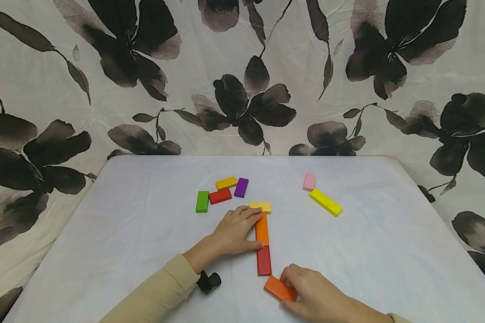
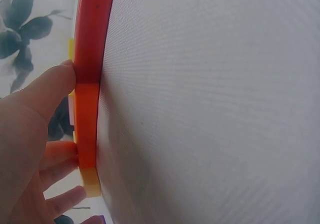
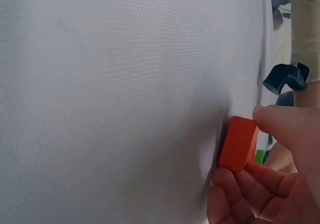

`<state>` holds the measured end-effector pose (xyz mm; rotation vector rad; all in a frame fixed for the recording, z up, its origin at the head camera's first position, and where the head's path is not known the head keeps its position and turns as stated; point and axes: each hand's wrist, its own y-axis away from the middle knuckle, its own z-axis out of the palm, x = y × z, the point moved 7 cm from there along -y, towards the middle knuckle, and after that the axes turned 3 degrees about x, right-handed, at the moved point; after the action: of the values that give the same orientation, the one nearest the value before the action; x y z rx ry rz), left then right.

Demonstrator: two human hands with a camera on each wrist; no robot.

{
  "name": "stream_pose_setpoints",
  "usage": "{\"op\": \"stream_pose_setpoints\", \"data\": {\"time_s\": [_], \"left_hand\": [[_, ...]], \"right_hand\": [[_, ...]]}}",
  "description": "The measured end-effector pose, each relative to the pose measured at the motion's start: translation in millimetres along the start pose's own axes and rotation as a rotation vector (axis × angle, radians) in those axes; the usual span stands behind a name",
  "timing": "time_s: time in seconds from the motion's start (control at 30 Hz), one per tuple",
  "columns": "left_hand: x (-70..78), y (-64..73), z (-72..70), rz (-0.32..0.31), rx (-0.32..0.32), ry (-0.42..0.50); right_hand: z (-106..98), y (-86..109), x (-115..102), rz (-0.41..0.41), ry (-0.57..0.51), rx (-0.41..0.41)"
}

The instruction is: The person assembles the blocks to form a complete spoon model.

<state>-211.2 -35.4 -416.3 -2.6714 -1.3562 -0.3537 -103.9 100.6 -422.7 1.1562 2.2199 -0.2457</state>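
A column of flat blocks lies mid-table: a light yellow block (image 1: 265,206) crosswise at the far end, an orange block (image 1: 262,229) below it, then a red block (image 1: 263,261). My left hand (image 1: 235,231) rests on this column from the left, fingertips near the orange block's far end and thumb at its joint with the red one. The left wrist view shows the thumb touching the red block (image 2: 91,34) beside that joint. Below the column, my right hand (image 1: 317,291) pinches a second orange block (image 1: 278,288), which lies slanted, one corner close to the red block's near end.
At the back left, green (image 1: 202,202), red (image 1: 220,196), yellow (image 1: 226,182) and purple (image 1: 241,187) blocks lie grouped. A pink block (image 1: 309,181) and a long yellow block (image 1: 325,202) lie back right. A black wrist device (image 1: 209,282) sits under my left sleeve (image 1: 157,287).
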Motion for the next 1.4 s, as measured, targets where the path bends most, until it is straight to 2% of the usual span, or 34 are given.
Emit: {"op": "stream_pose_setpoints", "data": {"time_s": [0.1,0.2,0.33,0.5,0.7,0.83,1.07,1.4], "left_hand": [[-0.3,-0.5,0.5,-0.002,0.0,-0.002],[-0.4,-0.8,0.7,-0.004,0.0,-0.003],[-0.4,-0.7,0.7,-0.006,-0.001,-0.001],[-0.8,-0.4,1.2,-0.009,-0.007,-0.001],[-0.7,-0.8,1.6,-0.006,-0.01,-0.001],[-0.8,-0.5,1.5,-0.007,-0.011,0.0],[-0.7,-0.4,1.0,-0.01,-0.015,0.002],[-0.6,0.6,0.1,-0.001,-0.012,0.009]], "right_hand": [[-0.6,0.4,-0.5,-0.011,0.006,0.004],[-3.2,3.2,-2.2,-0.06,0.018,0.025],[-7.9,8.1,-7.0,-0.195,0.035,0.037],[-9.3,13.0,-12.2,-0.369,0.11,-0.005],[-7.6,14.6,-19.4,-0.506,0.184,-0.004],[-4.4,13.0,-22.7,-0.534,0.187,-0.027],[1.9,7.7,-23.4,-0.507,0.207,-0.041],[3.8,2.1,-27.4,-0.505,0.22,0.039]]}}
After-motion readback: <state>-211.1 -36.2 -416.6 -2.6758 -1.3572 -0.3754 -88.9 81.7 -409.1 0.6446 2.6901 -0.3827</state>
